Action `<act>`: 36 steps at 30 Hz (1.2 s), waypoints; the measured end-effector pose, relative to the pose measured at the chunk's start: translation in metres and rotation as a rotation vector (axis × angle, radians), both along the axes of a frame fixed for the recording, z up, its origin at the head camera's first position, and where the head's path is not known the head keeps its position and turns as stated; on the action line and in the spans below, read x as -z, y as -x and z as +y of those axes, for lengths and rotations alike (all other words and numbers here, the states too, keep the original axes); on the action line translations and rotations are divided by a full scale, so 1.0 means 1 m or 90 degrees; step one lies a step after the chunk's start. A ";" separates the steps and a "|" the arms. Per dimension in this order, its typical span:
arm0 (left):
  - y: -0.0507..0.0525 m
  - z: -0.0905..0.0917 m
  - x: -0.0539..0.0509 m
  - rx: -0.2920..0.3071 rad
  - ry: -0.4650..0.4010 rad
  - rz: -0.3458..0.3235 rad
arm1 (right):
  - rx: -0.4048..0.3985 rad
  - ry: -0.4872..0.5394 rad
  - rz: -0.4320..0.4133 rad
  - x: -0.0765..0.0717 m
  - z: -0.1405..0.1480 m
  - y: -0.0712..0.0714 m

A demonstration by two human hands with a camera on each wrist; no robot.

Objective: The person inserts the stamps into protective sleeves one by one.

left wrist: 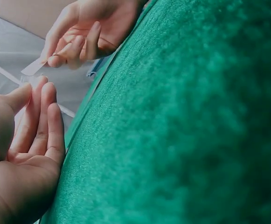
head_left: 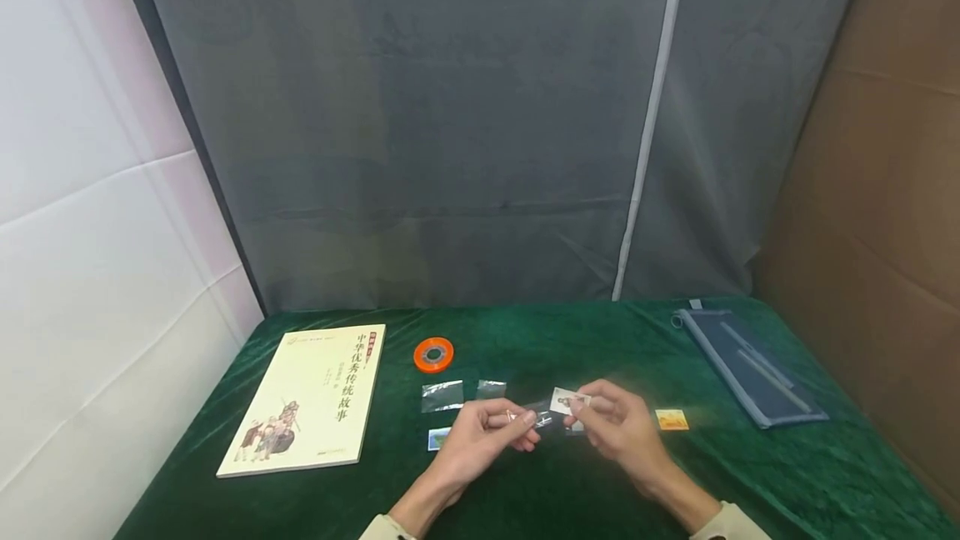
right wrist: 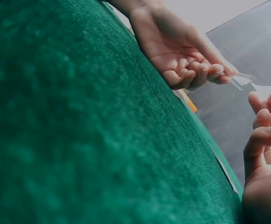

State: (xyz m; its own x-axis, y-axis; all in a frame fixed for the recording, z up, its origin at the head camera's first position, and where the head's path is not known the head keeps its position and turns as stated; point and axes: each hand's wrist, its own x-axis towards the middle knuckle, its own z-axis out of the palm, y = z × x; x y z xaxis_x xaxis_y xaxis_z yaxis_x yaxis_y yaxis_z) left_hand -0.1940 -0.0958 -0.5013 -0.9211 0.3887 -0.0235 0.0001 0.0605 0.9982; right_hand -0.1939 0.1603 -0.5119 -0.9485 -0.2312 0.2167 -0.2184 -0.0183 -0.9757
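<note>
Between thumb and fingers, my left hand (head_left: 483, 442) pinches a small clear plastic sleeve (head_left: 542, 418). My right hand (head_left: 621, 433) holds a small white stamp (head_left: 564, 399) with a dark picture, pinched by its edge. The stamp is close to the sleeve's end; in the right wrist view a narrow gap shows between the sleeve (right wrist: 240, 80) and the stamp (right wrist: 264, 90). A blue-green stamp (head_left: 437, 439) lies beside my left hand, partly covered by it. To the right of my right hand is an orange-yellow stamp (head_left: 672, 419). Something pale beneath the right fingers is mostly hidden.
Two more clear sleeves, one larger (head_left: 442, 396) and one smaller (head_left: 491, 389), lie beyond my left hand. An orange ring-shaped roll (head_left: 433, 354) is behind them. A cream book (head_left: 307, 398) lies left, a blue zip pouch (head_left: 750, 369) right, on the green cloth (head_left: 525, 498).
</note>
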 end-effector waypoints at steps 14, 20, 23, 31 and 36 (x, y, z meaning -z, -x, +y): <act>0.000 -0.001 0.002 0.016 -0.022 -0.002 | -0.018 -0.003 0.090 0.005 0.000 0.003; 0.000 0.000 0.001 0.012 -0.021 -0.011 | -0.009 -0.010 0.095 0.005 0.000 0.003; 0.001 0.000 0.001 0.011 -0.020 -0.011 | -0.004 -0.013 0.087 0.004 0.001 0.002; 0.001 0.000 0.001 0.018 -0.024 -0.005 | -0.012 -0.021 0.078 0.002 0.001 0.000; 0.001 0.001 0.001 0.013 -0.032 -0.011 | -0.053 -0.012 0.088 0.004 0.002 0.001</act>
